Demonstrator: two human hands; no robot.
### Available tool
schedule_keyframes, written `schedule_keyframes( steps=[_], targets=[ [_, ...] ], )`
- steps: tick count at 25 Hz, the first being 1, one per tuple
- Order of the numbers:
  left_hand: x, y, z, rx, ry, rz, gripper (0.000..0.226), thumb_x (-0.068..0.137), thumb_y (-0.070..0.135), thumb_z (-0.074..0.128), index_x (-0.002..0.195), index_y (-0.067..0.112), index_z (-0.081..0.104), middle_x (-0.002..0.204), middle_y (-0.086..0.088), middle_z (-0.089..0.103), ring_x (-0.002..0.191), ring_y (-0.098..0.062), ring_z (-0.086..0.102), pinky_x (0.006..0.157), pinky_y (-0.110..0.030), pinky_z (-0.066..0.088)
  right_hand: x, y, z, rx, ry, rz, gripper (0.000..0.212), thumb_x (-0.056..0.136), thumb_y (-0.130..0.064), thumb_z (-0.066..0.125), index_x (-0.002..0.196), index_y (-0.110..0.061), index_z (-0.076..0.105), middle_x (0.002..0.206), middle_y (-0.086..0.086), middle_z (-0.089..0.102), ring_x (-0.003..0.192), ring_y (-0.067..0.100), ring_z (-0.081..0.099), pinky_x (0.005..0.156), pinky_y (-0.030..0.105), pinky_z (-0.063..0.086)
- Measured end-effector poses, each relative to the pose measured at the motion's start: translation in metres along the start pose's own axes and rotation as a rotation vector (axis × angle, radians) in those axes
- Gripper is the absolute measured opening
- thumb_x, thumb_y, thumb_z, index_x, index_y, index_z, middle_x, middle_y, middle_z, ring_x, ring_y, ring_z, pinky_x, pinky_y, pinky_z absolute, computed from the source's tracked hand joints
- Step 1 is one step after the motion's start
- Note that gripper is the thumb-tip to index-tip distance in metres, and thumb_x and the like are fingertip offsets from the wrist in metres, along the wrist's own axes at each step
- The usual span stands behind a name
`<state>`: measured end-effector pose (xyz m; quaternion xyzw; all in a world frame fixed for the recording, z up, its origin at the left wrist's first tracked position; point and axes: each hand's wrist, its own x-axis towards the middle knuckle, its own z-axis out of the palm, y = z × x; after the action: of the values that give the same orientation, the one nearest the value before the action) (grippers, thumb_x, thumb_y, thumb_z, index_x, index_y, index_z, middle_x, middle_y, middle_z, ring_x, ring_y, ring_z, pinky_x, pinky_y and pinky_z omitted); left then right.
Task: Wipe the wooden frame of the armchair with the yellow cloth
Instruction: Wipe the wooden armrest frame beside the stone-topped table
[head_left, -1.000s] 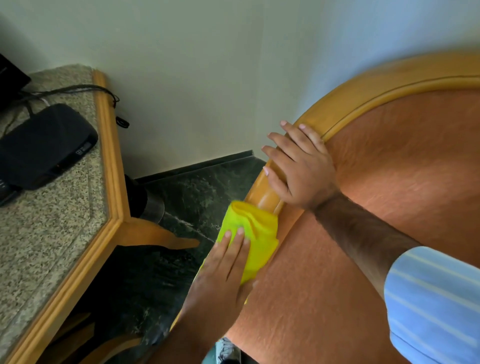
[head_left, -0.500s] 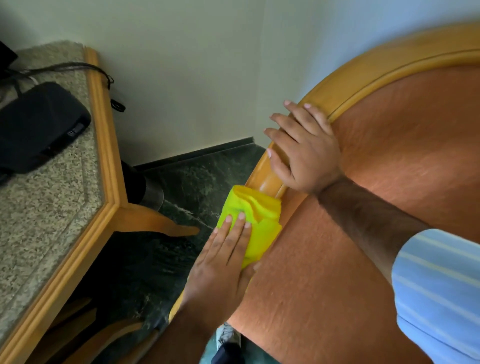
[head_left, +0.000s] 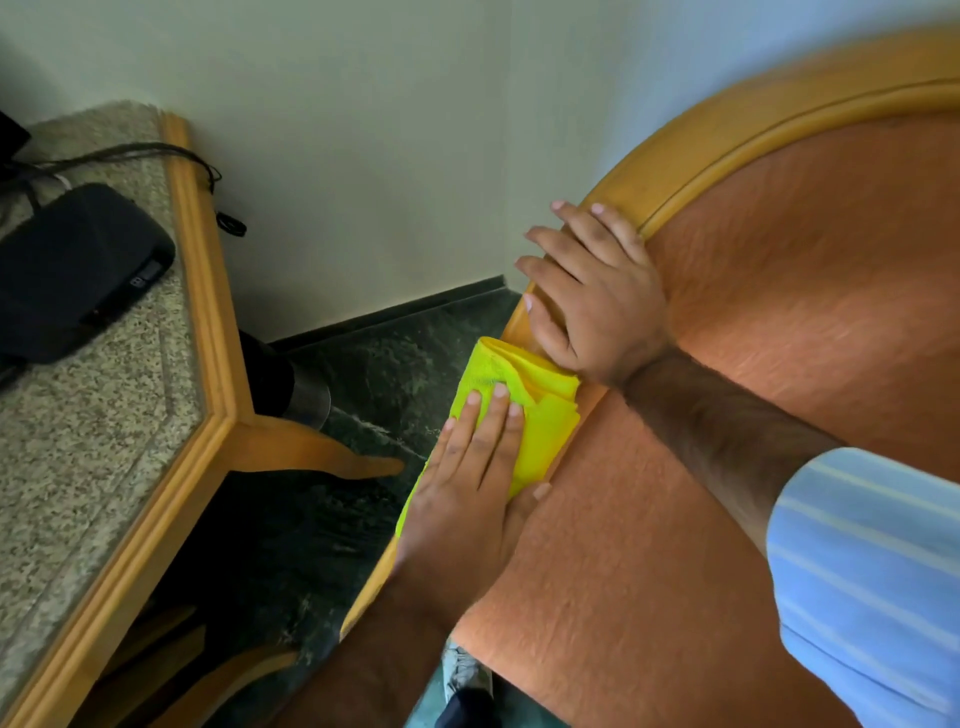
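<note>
Fingers (head_left: 496, 421) flat and straight, the left hand (head_left: 467, 499) at six o'clock presses the yellow cloth (head_left: 540, 421) onto the armchair's wooden frame (head_left: 701, 150). Just beside the cloth, at one o'clock, the right hand (head_left: 597, 296) rests spread on the same rail, clasping nothing. At nine o'clock, a granite worktop (head_left: 78, 441) carries a black box (head_left: 72, 270).

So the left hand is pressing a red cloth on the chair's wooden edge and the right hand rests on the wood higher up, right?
Nearly. The cloth is yellow, not red. The head view shows the left hand pressing it on the wooden edge, with the right hand resting higher up.
</note>
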<state>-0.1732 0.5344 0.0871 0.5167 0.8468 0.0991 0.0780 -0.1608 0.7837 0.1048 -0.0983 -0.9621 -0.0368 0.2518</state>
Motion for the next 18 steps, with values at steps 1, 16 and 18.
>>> schedule_keyframes(
  steps=[1, 16, 18],
  targets=[
    [-0.003, -0.002, -0.003, -0.031, -0.006, 0.009, 0.069, 0.105, 0.055, 0.036, 0.16, 0.013, 0.028, 0.17, -0.006, 0.021, 0.159, -0.024, 0.012, 0.129, -0.044, 0.022, 0.001, -0.001, -0.003, 0.004, -0.012, 0.009, 0.042, 0.103, -0.037, 0.042, 0.123, -0.015, 0.072, 0.139, 0.007, 0.069, 0.147, 0.032, 0.051, 0.125, 0.053, 0.034],
    [-0.04, -0.024, -0.037, -0.746, 0.024, -0.763, 0.011, 0.085, 0.026, 0.081, 0.084, 0.029, 0.07, 0.084, 0.009, 0.074, 0.089, -0.016, 0.069, 0.075, -0.031, 0.052, -0.076, -0.115, -0.059, 1.186, -0.29, 1.417, 0.013, 0.079, -0.013, 0.087, 0.09, -0.013, 0.079, 0.093, 0.012, 0.084, 0.087, 0.028, 0.079, 0.083, 0.053, 0.064],
    [-0.034, -0.004, -0.042, -0.938, -0.025, -0.765, 0.016, 0.082, 0.02, 0.083, 0.083, 0.031, 0.071, 0.08, 0.006, 0.075, 0.084, -0.017, 0.069, 0.075, -0.029, 0.055, -0.081, -0.099, -0.077, 1.229, -0.182, 1.473, 0.02, 0.073, -0.012, 0.085, 0.092, -0.009, 0.077, 0.093, 0.015, 0.082, 0.086, 0.03, 0.077, 0.083, 0.056, 0.063]
  ],
)
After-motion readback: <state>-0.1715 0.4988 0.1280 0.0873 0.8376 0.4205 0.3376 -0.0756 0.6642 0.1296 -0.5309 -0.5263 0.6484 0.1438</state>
